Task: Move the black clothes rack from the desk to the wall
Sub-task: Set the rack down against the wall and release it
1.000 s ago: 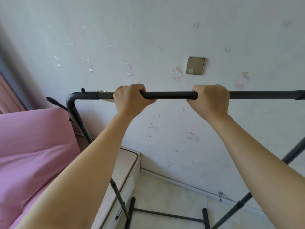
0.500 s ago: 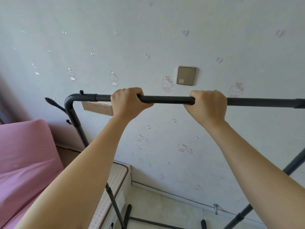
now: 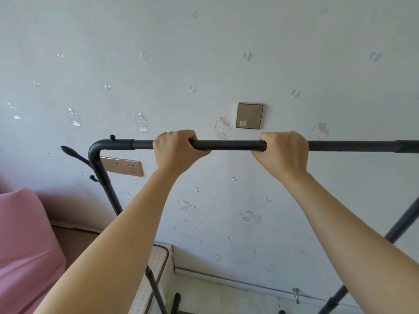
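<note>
Pale wallpaper (image 3: 204,53) with faded cartoon cats filled the far view, and the black clothes rack (image 3: 229,145) stood just in front of it, its top bar level. The left hand (image 3: 175,150) and right hand (image 3: 285,151) were each wrapped over that bar, fingers curled tight. To finish well, both ends should probably advance evenly so the feet don't snag. The tubing looked matte, smooth and round, bent at the left corner. A gold switch plate (image 3: 249,116), sockets (image 3: 122,166) and pink bedding (image 3: 22,241) lay around.
</note>
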### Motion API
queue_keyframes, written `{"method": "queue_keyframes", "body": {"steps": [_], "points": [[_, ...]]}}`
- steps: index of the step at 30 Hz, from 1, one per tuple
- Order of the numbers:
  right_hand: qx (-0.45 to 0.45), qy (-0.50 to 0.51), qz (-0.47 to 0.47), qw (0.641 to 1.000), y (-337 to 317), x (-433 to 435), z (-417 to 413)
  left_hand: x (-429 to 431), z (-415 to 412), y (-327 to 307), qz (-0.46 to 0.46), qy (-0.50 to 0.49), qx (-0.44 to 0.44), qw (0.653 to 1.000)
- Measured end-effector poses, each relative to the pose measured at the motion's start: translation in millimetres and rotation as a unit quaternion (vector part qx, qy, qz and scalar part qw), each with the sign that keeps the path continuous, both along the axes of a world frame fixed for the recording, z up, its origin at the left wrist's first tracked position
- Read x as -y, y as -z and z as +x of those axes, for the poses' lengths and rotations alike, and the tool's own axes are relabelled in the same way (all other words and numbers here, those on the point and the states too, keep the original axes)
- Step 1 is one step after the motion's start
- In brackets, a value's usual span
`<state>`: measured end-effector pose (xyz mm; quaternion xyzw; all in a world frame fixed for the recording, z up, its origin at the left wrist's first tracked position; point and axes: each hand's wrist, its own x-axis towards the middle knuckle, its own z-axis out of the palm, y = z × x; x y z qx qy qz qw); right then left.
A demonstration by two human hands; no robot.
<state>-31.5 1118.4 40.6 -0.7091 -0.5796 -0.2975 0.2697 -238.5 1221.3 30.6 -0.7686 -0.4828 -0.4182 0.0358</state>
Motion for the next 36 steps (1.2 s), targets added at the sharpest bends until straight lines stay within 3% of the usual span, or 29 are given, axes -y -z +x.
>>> {"method": "queue_keyframes", "body": {"steps": [16,32,36], "points": [[0.006,0.072,-0.004,0.997,4.0,-49.0,0.5,-62.1,7.2,-0.3,-0.012,0.048,0.017,0.999],[0.004,0.017,-0.013,1.000,4.2,-61.4,-4.6,-78.7,-2.2,7.1,0.051,0.048,-0.017,0.997],[0.033,-0.016,0.003,0.999,3.5,-50.6,11.4,-82.4,-5.9,10.2,0.088,0.114,-0.046,0.989]]}}
